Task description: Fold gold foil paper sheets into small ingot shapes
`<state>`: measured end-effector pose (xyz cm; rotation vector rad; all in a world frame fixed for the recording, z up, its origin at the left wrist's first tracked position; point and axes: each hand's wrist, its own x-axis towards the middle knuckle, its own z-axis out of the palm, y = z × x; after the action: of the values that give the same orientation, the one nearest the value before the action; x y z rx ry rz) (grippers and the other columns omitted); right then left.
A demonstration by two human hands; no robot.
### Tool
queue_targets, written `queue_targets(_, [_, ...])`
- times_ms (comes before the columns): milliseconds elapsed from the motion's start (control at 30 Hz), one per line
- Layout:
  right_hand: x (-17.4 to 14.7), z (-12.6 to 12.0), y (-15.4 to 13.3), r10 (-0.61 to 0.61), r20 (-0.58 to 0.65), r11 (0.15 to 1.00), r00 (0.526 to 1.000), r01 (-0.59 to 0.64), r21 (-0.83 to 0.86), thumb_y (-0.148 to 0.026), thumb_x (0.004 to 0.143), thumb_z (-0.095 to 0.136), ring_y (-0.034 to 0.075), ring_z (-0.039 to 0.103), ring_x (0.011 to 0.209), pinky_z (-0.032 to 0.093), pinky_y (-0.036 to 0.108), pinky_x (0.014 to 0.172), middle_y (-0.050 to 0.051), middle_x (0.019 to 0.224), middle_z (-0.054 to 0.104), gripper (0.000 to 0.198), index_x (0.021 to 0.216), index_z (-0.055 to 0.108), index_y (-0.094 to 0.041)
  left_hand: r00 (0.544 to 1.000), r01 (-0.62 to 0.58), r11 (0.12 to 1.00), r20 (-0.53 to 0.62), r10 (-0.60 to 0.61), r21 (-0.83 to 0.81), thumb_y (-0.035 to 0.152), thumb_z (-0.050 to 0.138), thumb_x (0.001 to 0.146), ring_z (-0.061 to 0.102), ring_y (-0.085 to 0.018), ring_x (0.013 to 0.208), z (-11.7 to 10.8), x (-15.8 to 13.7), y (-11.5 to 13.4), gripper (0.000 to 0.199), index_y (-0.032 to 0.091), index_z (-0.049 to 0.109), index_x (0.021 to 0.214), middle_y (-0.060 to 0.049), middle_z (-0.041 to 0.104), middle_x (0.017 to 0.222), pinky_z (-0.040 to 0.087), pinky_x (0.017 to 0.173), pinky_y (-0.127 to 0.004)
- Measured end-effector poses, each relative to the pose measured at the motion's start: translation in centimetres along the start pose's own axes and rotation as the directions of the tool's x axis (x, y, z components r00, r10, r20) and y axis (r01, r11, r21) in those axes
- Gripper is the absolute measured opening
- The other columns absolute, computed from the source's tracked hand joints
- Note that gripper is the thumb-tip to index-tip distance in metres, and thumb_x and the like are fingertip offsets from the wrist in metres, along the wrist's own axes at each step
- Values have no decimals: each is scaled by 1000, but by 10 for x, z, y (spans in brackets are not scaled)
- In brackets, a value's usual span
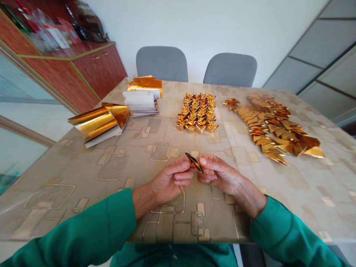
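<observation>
Between my two hands is a small folded gold foil paper piece point(195, 163), tilted, with dark slits showing along its top edge. The fingers of my left hand point(175, 178) pinch its left side. On its right side, my right hand point(219, 173) grips it between thumb and fingers. Both hands hover just above the table, near its front edge. Beyond them stand rows of finished-looking gold paper ingots point(197, 113). Off to the right lie overlapping lines of flat folded gold paper pieces point(274, 128).
A patterned tablecloth point(155, 178) covers the table point(83, 207). At the left are curved gold foil sheets point(96, 124) and a stack of white-backed paper point(141, 103). Two grey chairs point(161, 63) stand at the far side, before a wall. A wooden cabinet point(91, 68) is at the back left.
</observation>
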<state>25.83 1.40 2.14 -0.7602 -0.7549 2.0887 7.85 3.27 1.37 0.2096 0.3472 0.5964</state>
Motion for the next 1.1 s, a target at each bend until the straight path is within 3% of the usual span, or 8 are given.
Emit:
queue_targets(267, [0,2,3,14,32,1000,999,-15,11,-36,84,71,4,14,38,18,20,41,-12,43,32,34,64,50,-18,1000,-9,981,0,10,192,18,83,68,36,0,45,3,2,-1,21,9,64,74,6,42,57,29,41,-8])
queue_targets(400, [0,1,-1,43,95,999,994,-45,17,-36,85,70,3,16,38,17,19,40,-12,43,32,35,64,49,-18,1000,-27,993,-10,29,114,13,83,67,36,2,42,3,1,-3,20,9,64,73,7,41,55,28,38,-6])
queue_targets(533, [-1,-1,-1,46,109,999,993,-48,17,-36,83,71,4,16,38,18,19,40,-12,43,31,36,62,48,-18,999,28,999,-20,-27,19,5,78,70,32,3,37,1,-1,-2,15,10,65,75,8,42,54,25,34,-5])
queue_targets(633, [0,-2,1,34,74,999,997,-35,15,-35,82,73,4,15,39,17,20,41,-12,44,29,37,62,46,-18,999,32,999,-36,-32,-19,4,73,74,37,2,39,1,0,-2,10,9,65,79,7,46,55,32,38,-6])
queue_targets(833, [0,-1,3,-44,-32,995,999,41,-87,-39,85,70,4,17,39,17,22,43,-12,43,33,29,72,54,-18,995,-62,998,-79,64,27,8,74,74,43,0,44,2,2,-3,21,13,66,94,7,49,60,38,44,-9])
queue_targets(1000, [-3,-3,-2,-66,-70,975,995,49,-217,-41,84,71,4,20,37,16,21,42,-12,42,43,28,97,62,-18,981,-122,991,-148,128,45,5,70,75,42,1,44,4,3,1,15,13,64,86,7,48,59,34,41,-8])
queue_targets(1100, [-3,-5,-3,-21,-38,981,999,13,-194,-39,83,71,4,19,36,17,21,42,-13,40,37,25,92,61,-18,973,-124,991,-187,132,56,3,69,74,38,1,40,7,4,3,12,12,64,79,8,43,53,30,39,-7])
